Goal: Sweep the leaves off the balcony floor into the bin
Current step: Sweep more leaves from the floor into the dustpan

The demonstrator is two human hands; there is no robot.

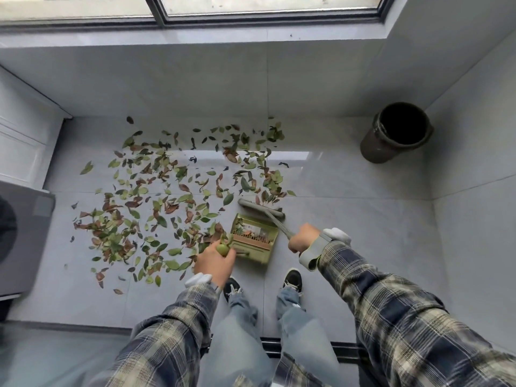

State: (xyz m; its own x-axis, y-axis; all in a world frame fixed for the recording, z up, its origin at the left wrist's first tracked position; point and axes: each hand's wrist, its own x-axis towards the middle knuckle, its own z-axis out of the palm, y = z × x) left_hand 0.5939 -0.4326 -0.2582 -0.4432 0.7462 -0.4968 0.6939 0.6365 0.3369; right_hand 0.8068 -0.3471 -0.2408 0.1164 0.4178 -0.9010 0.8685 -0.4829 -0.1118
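Observation:
Several green and brown leaves (167,196) lie scattered over the grey tiled floor, mostly left of centre. A green dustpan (255,237) sits on the floor in front of my feet, with a few bits inside it. My left hand (216,261) grips the top of the dustpan's green handle. My right hand (303,238) grips the grey broom handle. The broom head (261,208) rests on the floor just beyond the dustpan, at the near edge of the leaves. A dark round bin (396,132) stands in the far right corner, well apart from both hands.
A low wall with a window frame (195,20) closes the far side. White cabinet panels (25,129) and a grey appliance (25,236) stand at the left. A grey wall (474,135) runs along the right. My shoes (291,280) stand just behind the dustpan.

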